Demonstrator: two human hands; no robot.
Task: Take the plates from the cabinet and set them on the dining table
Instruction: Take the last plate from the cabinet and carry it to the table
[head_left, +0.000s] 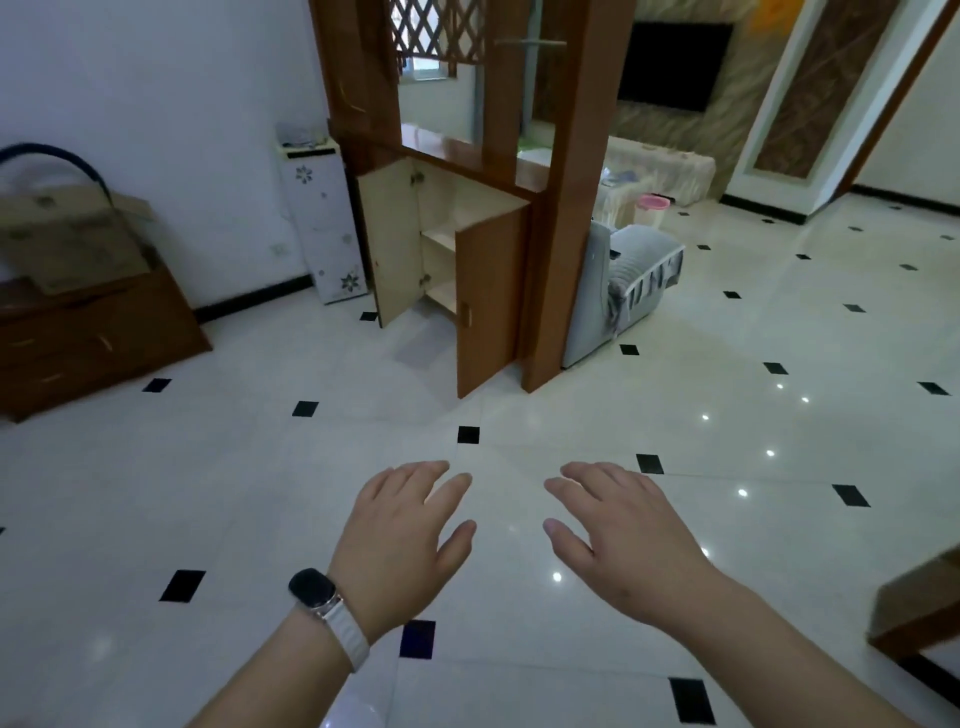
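cabinet (441, 249) — both doors open, shelves visible | left hand (402, 540) — spread, holding nothing, well short of cabinet | right hand (618, 540) — spread, holding nothing, beside left

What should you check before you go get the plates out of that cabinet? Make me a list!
1. Left hand free: ok, open and holding nothing.
2. Right hand free: ok, open and holding nothing.
3. Cabinet doors open: ok, both stand open.
4. Plates on the shelves: cannot tell, none show from here.
5. Floor on the way to the cabinet: ok, nothing lies on the tiles ahead.
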